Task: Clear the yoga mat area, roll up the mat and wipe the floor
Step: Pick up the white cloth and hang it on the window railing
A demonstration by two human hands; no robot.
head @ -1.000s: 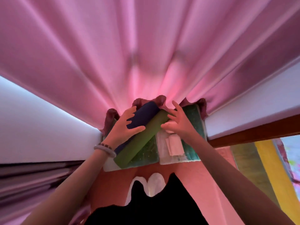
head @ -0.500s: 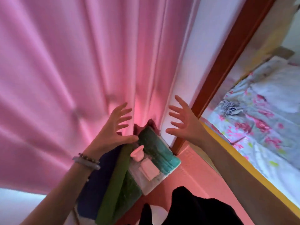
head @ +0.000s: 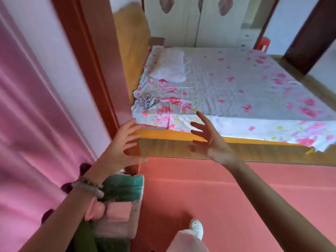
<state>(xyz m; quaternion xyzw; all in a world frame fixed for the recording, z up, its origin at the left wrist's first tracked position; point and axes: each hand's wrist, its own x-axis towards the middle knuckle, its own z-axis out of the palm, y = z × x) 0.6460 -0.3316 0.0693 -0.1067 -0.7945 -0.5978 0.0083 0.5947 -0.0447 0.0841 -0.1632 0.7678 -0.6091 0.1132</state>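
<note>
Left hand: the left hand (head: 121,142) is raised in front of the door frame (head: 94,70), fingers spread and loose, grasping nothing; a beaded bracelet (head: 87,184) sits on its wrist.
Right hand: the right hand (head: 209,140) is lifted too, fingers splayed apart, released and empty, out over the pink floor (head: 209,193) in front of the bed (head: 227,84).
Mat: what looks like the rolled-up mat (head: 83,237), a green length, lies low at the left under the left forearm, on a pile of folded green and pink cloths (head: 120,200) beside the pink curtain (head: 27,115). Most of it is hidden, so I cannot be sure how it rests.
Done so far: by my reading the rolling is finished and the mat has been put away in the corner, since neither hand is on it.
Left to do: the floor by the bed shows bare and pink, with no wiping cloth in either hand; I judge the wiping has not yet begun.
Writing: none I can read. The bed sheet has only a pink flower print, and the wardrobe (head: 190,20) doors bear dark shapes, no letters.
</note>
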